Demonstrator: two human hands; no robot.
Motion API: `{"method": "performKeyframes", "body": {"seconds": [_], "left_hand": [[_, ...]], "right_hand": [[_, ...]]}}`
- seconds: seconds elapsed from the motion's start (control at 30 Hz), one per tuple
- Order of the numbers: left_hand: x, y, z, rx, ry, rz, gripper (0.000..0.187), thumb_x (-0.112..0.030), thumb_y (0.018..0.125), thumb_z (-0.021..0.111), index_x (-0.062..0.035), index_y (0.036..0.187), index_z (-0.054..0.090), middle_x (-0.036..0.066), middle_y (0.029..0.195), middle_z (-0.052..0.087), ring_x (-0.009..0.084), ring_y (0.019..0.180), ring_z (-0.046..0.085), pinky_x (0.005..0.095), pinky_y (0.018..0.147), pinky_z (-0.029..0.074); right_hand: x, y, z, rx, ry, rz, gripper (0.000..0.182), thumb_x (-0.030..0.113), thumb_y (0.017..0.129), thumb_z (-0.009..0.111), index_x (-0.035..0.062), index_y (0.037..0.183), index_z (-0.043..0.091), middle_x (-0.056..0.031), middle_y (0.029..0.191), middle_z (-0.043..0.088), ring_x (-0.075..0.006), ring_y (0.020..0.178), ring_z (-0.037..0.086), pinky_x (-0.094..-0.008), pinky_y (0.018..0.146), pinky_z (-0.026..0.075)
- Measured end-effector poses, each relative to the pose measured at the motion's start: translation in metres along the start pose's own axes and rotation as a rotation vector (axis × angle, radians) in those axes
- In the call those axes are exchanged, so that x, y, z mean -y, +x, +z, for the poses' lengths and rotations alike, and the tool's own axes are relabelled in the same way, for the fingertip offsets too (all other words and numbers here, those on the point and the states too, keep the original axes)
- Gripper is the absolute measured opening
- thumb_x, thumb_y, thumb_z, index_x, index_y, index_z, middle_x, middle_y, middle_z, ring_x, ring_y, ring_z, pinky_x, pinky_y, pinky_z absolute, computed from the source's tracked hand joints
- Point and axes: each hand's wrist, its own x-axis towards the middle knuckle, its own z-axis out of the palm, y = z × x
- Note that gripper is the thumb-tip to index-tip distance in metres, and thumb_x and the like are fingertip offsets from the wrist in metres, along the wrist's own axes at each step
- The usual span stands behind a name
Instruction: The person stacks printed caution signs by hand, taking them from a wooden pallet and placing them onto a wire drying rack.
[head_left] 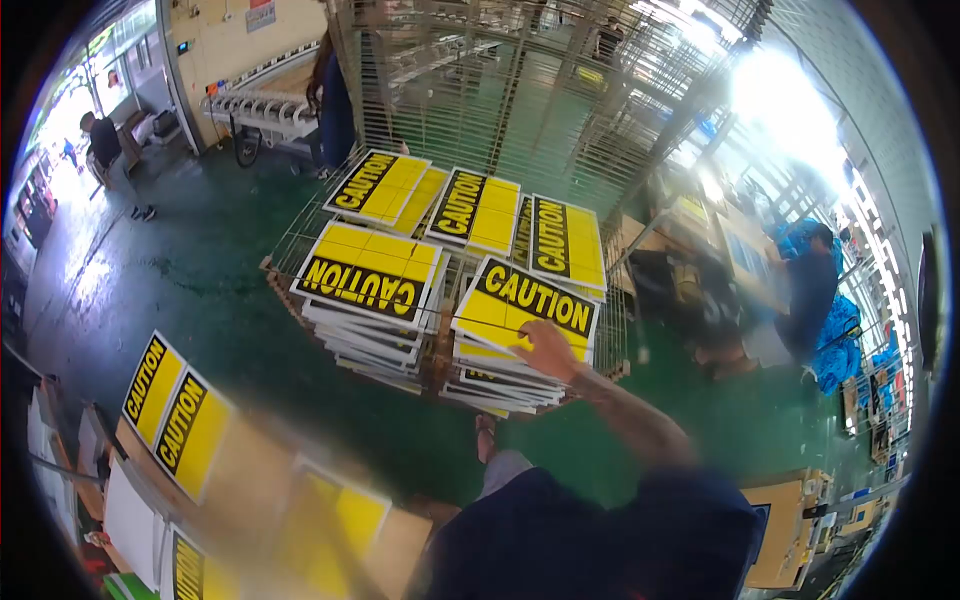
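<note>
My right hand [548, 350] reaches forward over the front right pile of caution signs [520, 300], yellow with a black band and white border. Its fingers are curled together at a thin wire of a rack shelf [480, 321] that crosses in front of the top sign. Exactly how the fingertips meet the wire is hard to make out. Left of it lies another tall pile of caution signs [370, 275], its print upside down to me. Behind are more signs, including a middle caution sign [480, 212]. My left hand is out of view.
Many wire shelves [480, 80] rise tilted behind the piles. On a brown board [250, 460] at lower left lie more caution signs [185, 420], partly blurred. One person [105, 145] stands far left, another [810, 290] at right by blue material [840, 340]. Cardboard [785, 530] sits lower right.
</note>
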Motion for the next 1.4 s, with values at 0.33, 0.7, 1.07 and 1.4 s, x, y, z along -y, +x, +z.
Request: {"method": "performKeyframes", "body": {"seconds": [0.33,0.7,1.07,1.4], "left_hand": [[-0.212,0.061,0.438,0.737,0.076,0.646,0.051,-0.032,0.099,0.071,0.0001,0.139,0.061,0.023,0.137,0.066,0.0371,0.129,0.061,0.0428,0.11,0.047],[-0.21,0.101,0.521,0.82,0.22,0.244,0.102,-0.037,0.08,0.087,-0.0077,0.163,0.035,0.026,0.145,0.06,0.0426,0.135,0.057,0.0524,0.114,0.045],[-0.299,0.121,0.359,0.918,-0.832,-0.38,0.077,0.002,0.09,0.053,-0.0107,0.164,0.033,0.018,0.151,0.053,0.0288,0.138,0.055,0.0413,0.119,0.042],[-0.31,0.062,0.508,0.925,-0.914,-0.431,0.064,0.003,0.097,0.059,-0.013,0.153,0.033,0.011,0.141,0.055,0.0225,0.12,0.061,0.0365,0.1,0.054]], "right_hand": [[-0.044,0.251,-0.375,-0.897,-0.647,-0.368,0.054,0.033,0.09,0.075,0.0085,0.135,0.061,-0.0133,0.131,0.061,-0.0333,0.13,0.055,-0.0561,0.105,0.046],[-0.127,0.33,-0.406,-1.062,-0.662,-0.473,0.085,0.016,0.089,0.074,0.0192,0.165,0.036,-0.0072,0.176,0.024,-0.0355,0.16,0.025,-0.0596,0.126,0.024],[-0.199,0.072,-0.225,-0.086,0.954,0.105,0.099,0.058,0.092,0.075,0.0012,0.163,0.034,-0.0162,0.167,0.04,-0.0285,0.155,0.036,-0.0445,0.126,0.027],[-0.173,0.098,-0.064,-0.75,1.224,0.615,0.054,0.014,0.095,0.076,0.0021,0.142,0.052,-0.0133,0.139,0.063,-0.021,0.116,0.068,-0.0348,0.09,0.058]]}}
